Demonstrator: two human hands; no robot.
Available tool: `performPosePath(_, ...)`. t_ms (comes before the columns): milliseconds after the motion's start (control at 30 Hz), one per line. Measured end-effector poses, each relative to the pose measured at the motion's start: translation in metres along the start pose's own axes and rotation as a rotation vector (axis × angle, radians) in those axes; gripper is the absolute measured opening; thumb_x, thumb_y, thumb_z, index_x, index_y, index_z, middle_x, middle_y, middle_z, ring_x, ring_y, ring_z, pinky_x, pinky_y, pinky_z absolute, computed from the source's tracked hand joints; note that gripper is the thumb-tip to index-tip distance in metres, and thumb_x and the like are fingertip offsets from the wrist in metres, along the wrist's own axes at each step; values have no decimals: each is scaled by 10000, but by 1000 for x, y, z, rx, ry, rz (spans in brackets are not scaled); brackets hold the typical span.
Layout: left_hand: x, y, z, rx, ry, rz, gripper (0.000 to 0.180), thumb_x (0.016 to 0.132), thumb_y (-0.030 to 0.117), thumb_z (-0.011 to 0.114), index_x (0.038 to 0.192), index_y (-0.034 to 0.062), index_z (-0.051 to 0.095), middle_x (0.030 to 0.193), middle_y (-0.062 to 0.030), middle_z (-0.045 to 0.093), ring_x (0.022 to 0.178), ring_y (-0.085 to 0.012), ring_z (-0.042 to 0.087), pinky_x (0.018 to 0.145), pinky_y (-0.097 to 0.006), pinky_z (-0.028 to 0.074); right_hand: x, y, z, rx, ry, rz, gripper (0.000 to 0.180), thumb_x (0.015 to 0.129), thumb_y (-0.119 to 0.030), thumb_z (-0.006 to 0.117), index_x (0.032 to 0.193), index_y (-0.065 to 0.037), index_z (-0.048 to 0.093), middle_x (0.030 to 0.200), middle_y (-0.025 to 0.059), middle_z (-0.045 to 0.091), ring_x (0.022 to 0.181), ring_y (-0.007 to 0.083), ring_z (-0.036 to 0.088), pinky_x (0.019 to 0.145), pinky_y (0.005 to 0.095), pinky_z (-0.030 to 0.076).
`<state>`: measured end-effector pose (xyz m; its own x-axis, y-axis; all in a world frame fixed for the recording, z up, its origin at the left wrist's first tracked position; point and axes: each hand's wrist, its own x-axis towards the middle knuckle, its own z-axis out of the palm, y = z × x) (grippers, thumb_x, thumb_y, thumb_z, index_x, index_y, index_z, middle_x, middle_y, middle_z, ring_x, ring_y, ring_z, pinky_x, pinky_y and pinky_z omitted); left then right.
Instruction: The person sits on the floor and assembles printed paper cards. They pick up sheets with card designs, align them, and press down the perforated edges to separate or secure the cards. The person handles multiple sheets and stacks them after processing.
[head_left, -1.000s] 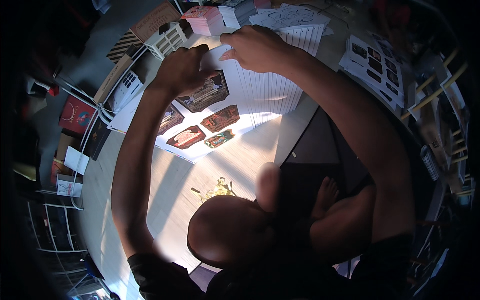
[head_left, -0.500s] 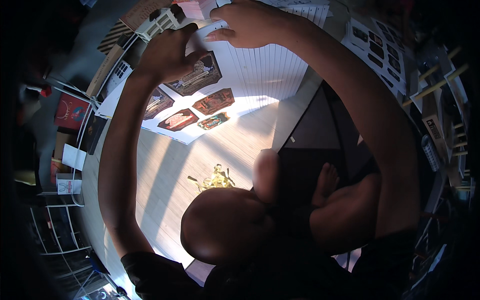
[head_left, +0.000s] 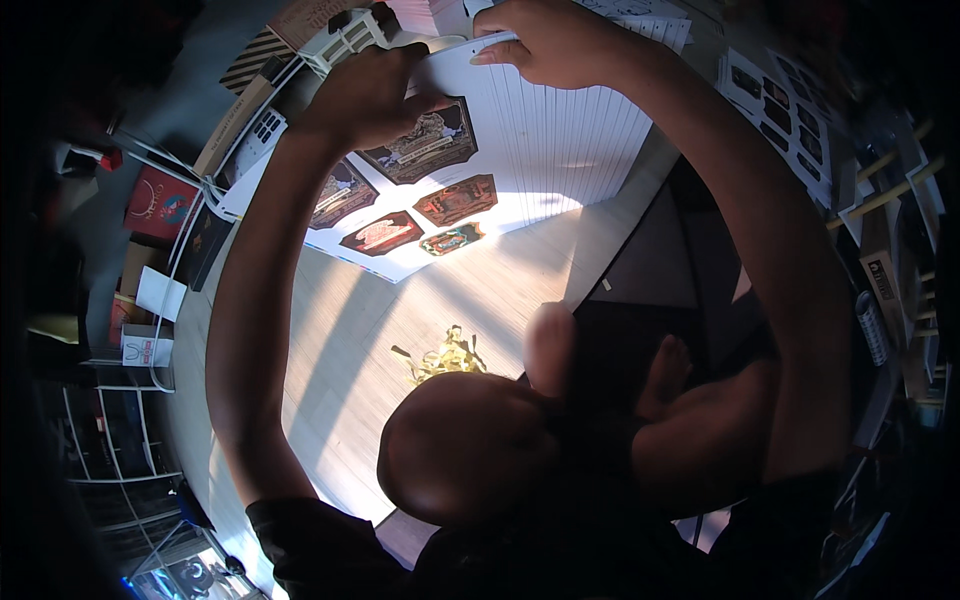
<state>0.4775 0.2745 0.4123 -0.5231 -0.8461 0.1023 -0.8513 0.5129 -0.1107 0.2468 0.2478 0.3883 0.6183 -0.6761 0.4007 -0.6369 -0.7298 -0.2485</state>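
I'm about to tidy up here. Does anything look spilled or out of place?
Yes: a small heap of curly yellow scraps lies loose on the pale wooden floor, apart from the large printed sheet that the left hand and right hand grip at its far edge.

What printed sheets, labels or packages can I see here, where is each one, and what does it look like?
Large white sheet: held at its far edge by left hand and right hand; fine ruled lines, with shield-shaped brown and red ornate labels on its left part.
Second printed sheet: right, on the table; white, with rows of small dark pictures.
Red package: far left, on the floor; red with pale markings.
Small white carton: left, lower; boxy.
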Motion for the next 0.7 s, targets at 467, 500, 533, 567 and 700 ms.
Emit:
performPosePath(467, 3, 3, 3, 61, -45, -7, 567, 882, 319, 733, 1309, -5, 545, 1108, -256, 684, 1080, -419, 645, 973, -489, 504, -2, 15, 2, 10, 48, -89, 201, 833, -1, 693, 1031, 32, 678, 875, 247, 697, 840, 363, 710, 719, 440, 548)
performPosePath(500, 2, 3, 3, 63, -37, -6, 578, 879, 317, 736, 1315, -7, 539, 1112, -260, 682, 1079, -420, 646, 971, -489, 506, -2, 14, 2, -9, 46, -99, 206, 837, -12, 694, 1038, 31, 679, 869, 250, 695, 837, 364, 710, 715, 442, 548)
performPosePath(533, 2, 4, 3, 64, -28, -3, 588, 876, 314, 740, 1322, -9, 533, 1116, -264, 680, 1078, -421, 647, 969, -489, 508, -2, 13, 2, -28, 44, -110, 211, 842, -22, 696, 1045, 31, 680, 864, 252, 694, 833, 365, 710, 712, 443, 548)
performPosePath(567, 1, 5, 3, 65, -20, -1, 599, 873, 312, 743, 1329, -11, 526, 1120, -268, 677, 1076, -422, 648, 967, -489, 510, -1, 12, 2, -47, 42, -120, 217, 846, -33, 698, 1053, 31, 681, 859, 255, 692, 829, 366, 710, 709, 445, 548)
performPosePath(700, 1, 2, 4, 67, 5, 16, 596, 868, 321, 744, 1319, -9, 538, 1119, -273, 677, 1041, -424, 663, 938, -486, 527, -2, 1, -1, 6, 41, -25, 188, 854, -65, 703, 1018, 23, 682, 822, 239, 687, 807, 350, 713, 697, 444, 547)
